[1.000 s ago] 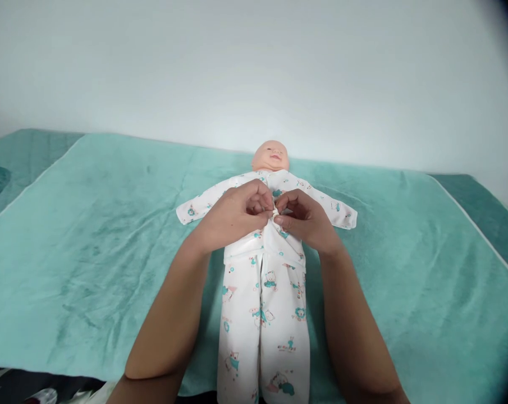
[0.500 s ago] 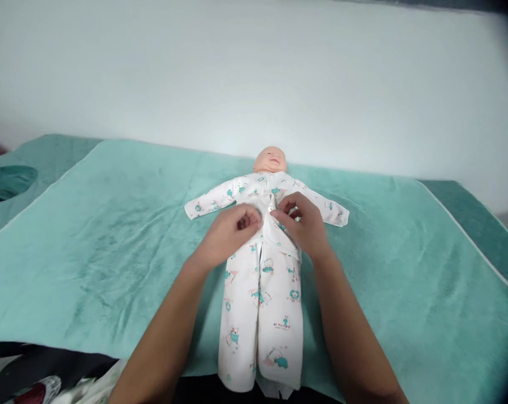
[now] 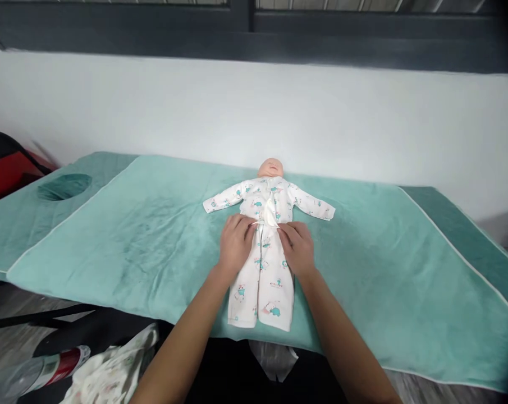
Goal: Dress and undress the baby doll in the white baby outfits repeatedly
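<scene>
Dressed doll and red-labelled bottle (contents unclear)

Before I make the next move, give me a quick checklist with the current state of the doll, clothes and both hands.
1. Doll on its back on the green cover: ok, head toward the wall.
2. Left hand at the lower edge of the printed top: ok, fingers pinching it.
3. Right hand at the same edge: ok, also pinching it.
4. Front of the top lying flat: not ok, a white fold stands out at the middle.
5. Front fastenings: cannot tell, too small to make out.
6. Sleeves spread out to both sides: ok.
</scene>
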The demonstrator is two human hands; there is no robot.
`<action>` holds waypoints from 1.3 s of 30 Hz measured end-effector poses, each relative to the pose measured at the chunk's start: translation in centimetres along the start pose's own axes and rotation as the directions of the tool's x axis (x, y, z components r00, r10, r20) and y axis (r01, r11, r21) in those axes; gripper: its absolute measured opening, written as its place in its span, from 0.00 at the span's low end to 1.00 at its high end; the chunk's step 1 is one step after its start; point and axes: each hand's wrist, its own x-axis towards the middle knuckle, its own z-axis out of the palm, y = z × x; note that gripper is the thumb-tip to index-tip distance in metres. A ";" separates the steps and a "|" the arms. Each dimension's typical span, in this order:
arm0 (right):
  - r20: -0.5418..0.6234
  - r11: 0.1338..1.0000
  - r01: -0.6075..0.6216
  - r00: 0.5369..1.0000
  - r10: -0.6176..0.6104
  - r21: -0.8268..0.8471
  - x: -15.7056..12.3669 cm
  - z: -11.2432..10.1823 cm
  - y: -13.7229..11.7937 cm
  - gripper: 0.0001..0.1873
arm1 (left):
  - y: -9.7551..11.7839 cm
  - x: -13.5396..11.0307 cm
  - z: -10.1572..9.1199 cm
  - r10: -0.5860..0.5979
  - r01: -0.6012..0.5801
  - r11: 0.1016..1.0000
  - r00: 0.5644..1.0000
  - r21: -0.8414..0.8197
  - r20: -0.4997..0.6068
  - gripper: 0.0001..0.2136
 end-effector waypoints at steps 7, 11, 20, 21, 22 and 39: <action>0.145 0.988 0.139 0.978 -0.147 0.061 -2.1 -0.4 -0.3 0.11 | -1.5 -2.9 -1.0 -0.018 0.077 0.934 0.985 -0.348 0.171 0.12; 0.298 0.961 0.014 0.949 -0.099 0.275 -1.2 -1.1 0.2 0.12 | -5.3 -1.7 -1.0 -0.332 0.366 0.733 0.928 -0.573 0.167 0.13; -0.029 0.829 -0.538 0.841 0.540 -0.151 3.3 -4.3 13.8 0.18 | -7.3 0.9 -0.7 -0.394 0.533 0.766 0.831 -0.359 0.393 0.21; -0.081 0.784 -0.586 0.809 0.583 -0.205 3.4 -4.7 14.8 0.19 | -6.8 0.3 -0.4 -0.387 0.509 0.797 0.843 -0.325 0.373 0.22; -0.122 0.742 -0.623 0.780 0.614 -0.246 3.4 -5.1 15.4 0.20 | -6.3 -0.4 -0.1 -0.389 0.490 0.819 0.857 -0.300 0.338 0.22; -0.225 0.727 -0.681 0.698 0.679 0.082 4.5 -6.1 19.9 0.17 | -14.8 4.1 -1.7 -0.732 0.718 0.682 0.671 -0.139 -0.119 0.16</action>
